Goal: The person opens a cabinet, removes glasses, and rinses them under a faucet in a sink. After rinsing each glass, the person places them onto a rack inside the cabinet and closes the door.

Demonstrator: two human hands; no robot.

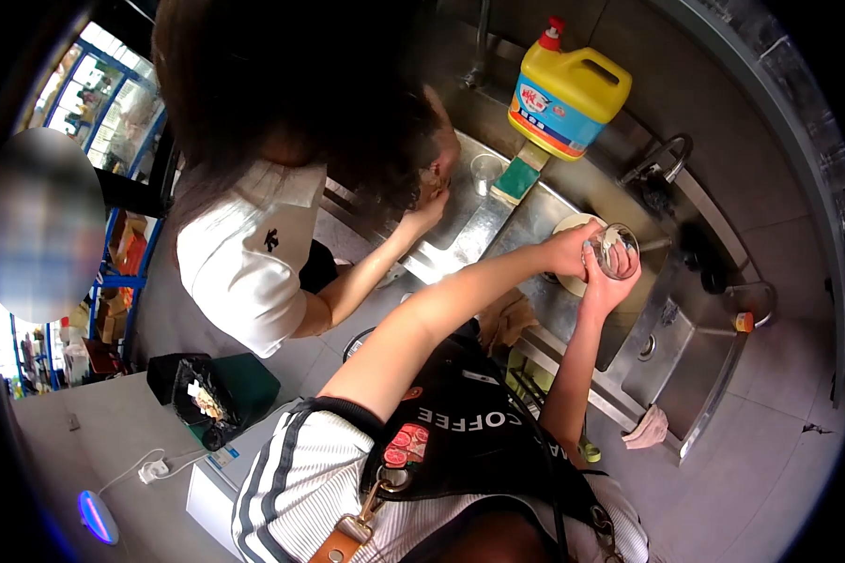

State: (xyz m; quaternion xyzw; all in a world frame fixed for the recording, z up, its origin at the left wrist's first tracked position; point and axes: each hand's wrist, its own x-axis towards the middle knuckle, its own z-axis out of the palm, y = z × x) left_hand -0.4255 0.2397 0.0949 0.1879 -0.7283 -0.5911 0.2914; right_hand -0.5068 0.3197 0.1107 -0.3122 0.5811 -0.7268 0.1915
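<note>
A clear drinking glass [616, 246] is held over the metal sink [620, 319], its round rim facing up toward me. My right hand [615, 281] is closed around it, and some of its fingers show through the glass. From the other side my left hand [573, 250] grips the glass too, its fingers partly hidden. Just behind my left hand, a pale round dish or bowl [565, 228] shows in the sink; my hands cover part of it.
A co-worker in a white shirt [244, 253] works at the left basin. Near them are another clear glass [485, 170], a green scouring sponge [517, 179] and a yellow detergent jug [569, 94]. A faucet [671, 159] and a pink cloth [646, 428] are to the right.
</note>
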